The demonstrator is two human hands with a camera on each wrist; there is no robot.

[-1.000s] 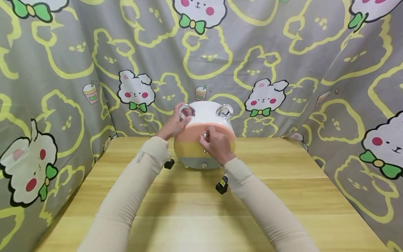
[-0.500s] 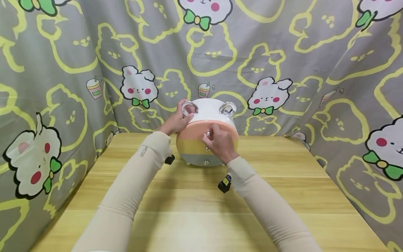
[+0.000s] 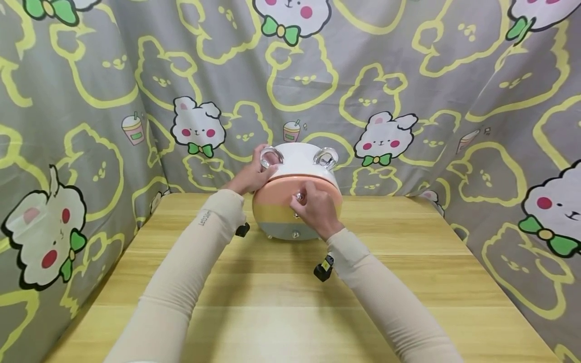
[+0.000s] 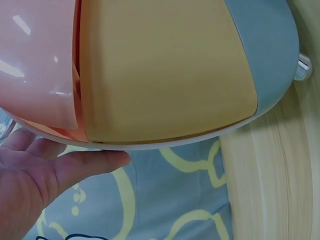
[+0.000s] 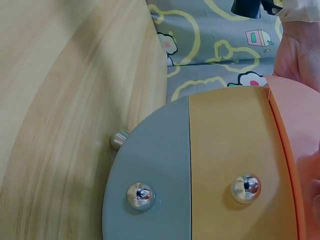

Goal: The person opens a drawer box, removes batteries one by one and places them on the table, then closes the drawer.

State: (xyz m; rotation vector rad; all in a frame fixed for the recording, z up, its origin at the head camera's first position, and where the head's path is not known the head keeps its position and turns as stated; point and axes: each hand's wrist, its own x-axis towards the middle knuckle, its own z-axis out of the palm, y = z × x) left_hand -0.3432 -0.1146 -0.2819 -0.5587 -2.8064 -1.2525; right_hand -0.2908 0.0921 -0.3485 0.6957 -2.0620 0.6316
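Observation:
A small rounded drawer box with a white body (image 3: 297, 154) and silver ring ears stands on the table. Its front has a pink top drawer (image 3: 277, 190), a yellow middle drawer (image 4: 165, 70) and a blue-grey bottom drawer (image 5: 150, 155), each with a shiny round knob. My right hand (image 3: 317, 204) pinches the top knob (image 3: 299, 195). The pink drawer sticks out slightly, and a gap shows beside it in both wrist views. My left hand (image 3: 253, 173) holds the box's upper left side by the ear (image 3: 271, 158); some of its fingers are hidden behind.
The wooden table (image 3: 272, 322) stretches in front of the box and to both sides. A grey patterned curtain (image 3: 245, 60) hangs behind and at both sides. Black wrist cameras (image 3: 323, 268) sit below the cuffs.
The pink drawer has come a little way out toward me, with my right hand on its knob. My left hand keeps its place on the box. The head view has shifted slightly.

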